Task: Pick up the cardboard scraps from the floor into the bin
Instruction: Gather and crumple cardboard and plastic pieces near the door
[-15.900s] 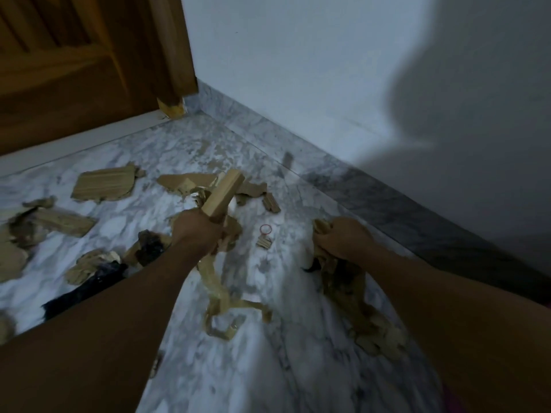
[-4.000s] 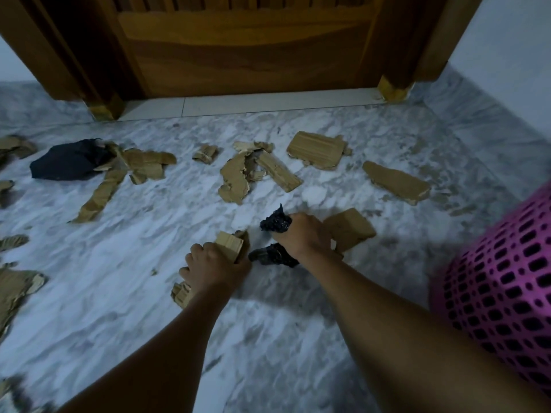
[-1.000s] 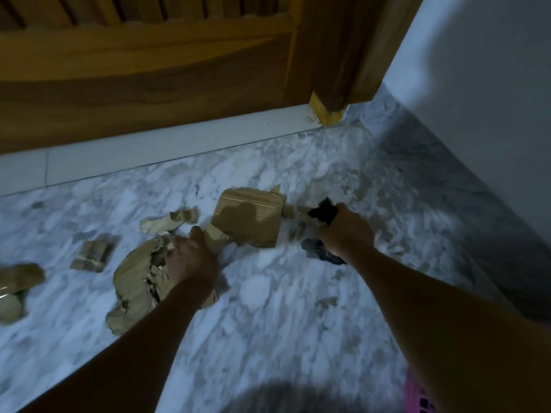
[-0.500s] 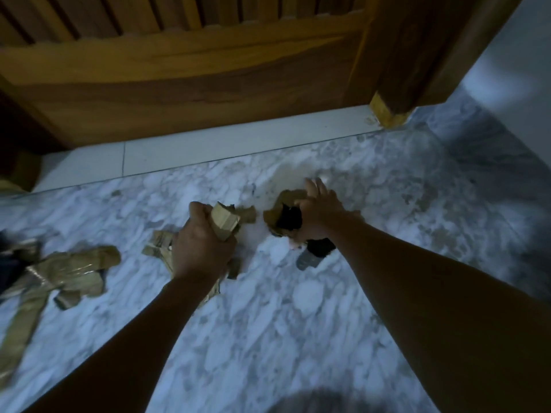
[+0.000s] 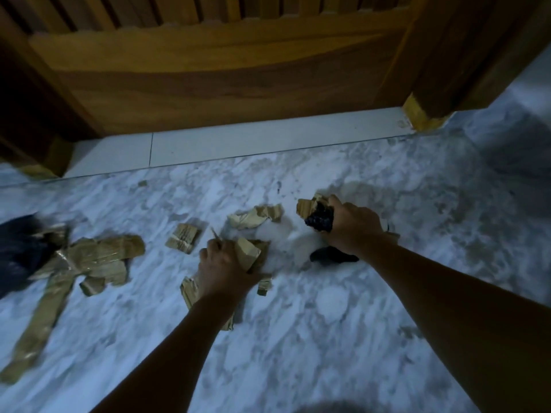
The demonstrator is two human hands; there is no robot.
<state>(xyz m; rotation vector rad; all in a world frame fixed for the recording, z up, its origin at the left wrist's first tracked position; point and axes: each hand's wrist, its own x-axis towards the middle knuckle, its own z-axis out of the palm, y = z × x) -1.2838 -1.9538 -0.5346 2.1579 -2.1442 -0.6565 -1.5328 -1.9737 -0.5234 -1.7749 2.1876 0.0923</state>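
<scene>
A bundle of cardboard scraps (image 5: 250, 254) is clenched in the left hand (image 5: 226, 265). The right hand (image 5: 354, 225) grips a torn scrap (image 5: 307, 207) together with crumpled black plastic (image 5: 320, 219). 2 loose pieces lie just beyond the left hand: a curled scrap (image 5: 255, 217) and a ribbed scrap (image 5: 183, 239). Farther left sits a taped sheet (image 5: 100, 254) with a long strip (image 5: 38, 317) near it, all on the marble floor (image 5: 328, 338) before the wooden door (image 5: 223, 73). The bin is out of view.

Both fists look nearly full. The sound move is probably to pinch the curled scrap with spare fingertips, keep both bundles tight, and carry everything to the bin.

0.5 s ago the right hand's fingers were spread over the scrap; now they wrap round it. The view has also swung left, showing more litter. 4 s ago a pink bin stood at the near right.
</scene>
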